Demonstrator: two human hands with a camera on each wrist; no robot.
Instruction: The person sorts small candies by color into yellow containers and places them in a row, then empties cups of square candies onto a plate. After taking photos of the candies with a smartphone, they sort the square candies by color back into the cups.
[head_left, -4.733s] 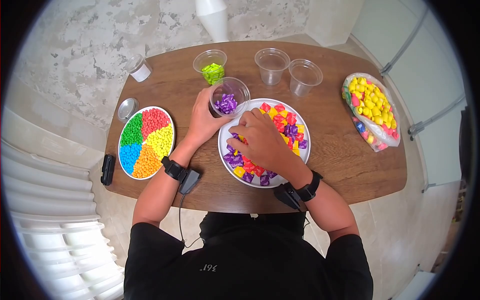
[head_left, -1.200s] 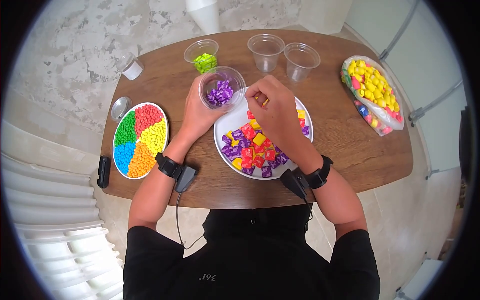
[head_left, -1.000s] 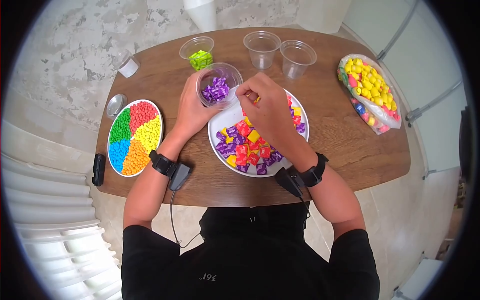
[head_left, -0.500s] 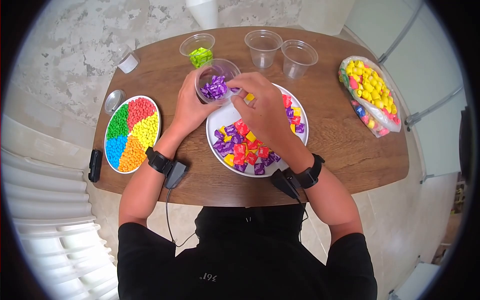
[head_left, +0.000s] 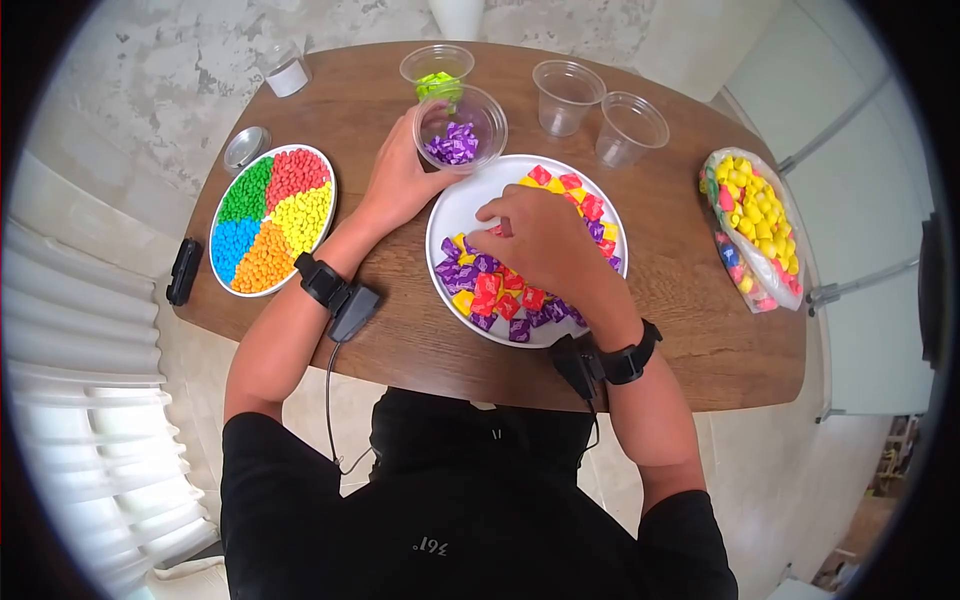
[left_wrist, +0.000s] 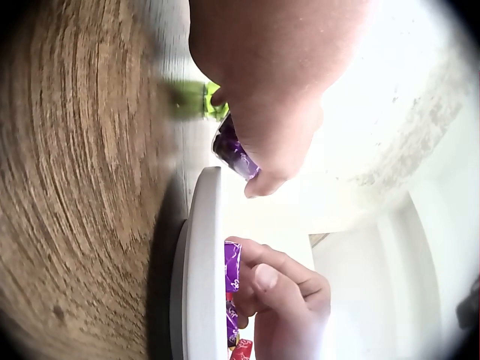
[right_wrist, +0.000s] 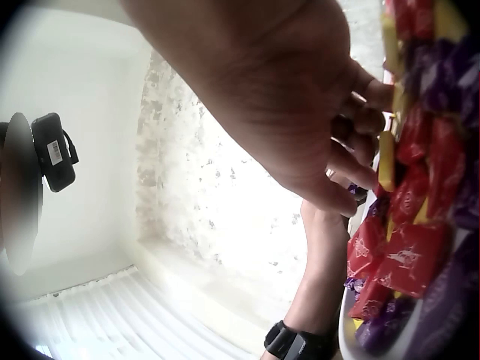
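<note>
My left hand [head_left: 400, 175] grips a clear plastic cup [head_left: 492, 112] holding purple wrapped candies [head_left: 455, 143], beside the far left rim of the white round plate [head_left: 455, 205]. Red, yellow and purple wrapped candies lie over much of the plate, with a bare patch at its upper left. Over the plate's middle hovers my right hand [head_left: 550, 235], fingers loosely bent, thumb apart from the index finger. The right wrist view shows its fingertips right at the red candies [right_wrist: 412, 259]. In the left wrist view, a purple candy [left_wrist: 232, 266] overlaps its fingers.
Behind the held cup stands a cup of green candies [head_left: 437, 86]. Two clear cups, one [head_left: 568, 98] and another [head_left: 633, 130], stand at the back. A plate of sorted coloured candies [head_left: 330, 215] lies left, a bag of yellow and pink pieces [head_left: 755, 225] right.
Half a second ago my right hand held a purple candy at the cup's rim. It has since drawn back over the plate, its fingers loosened. The left hand still holds the cup.
</note>
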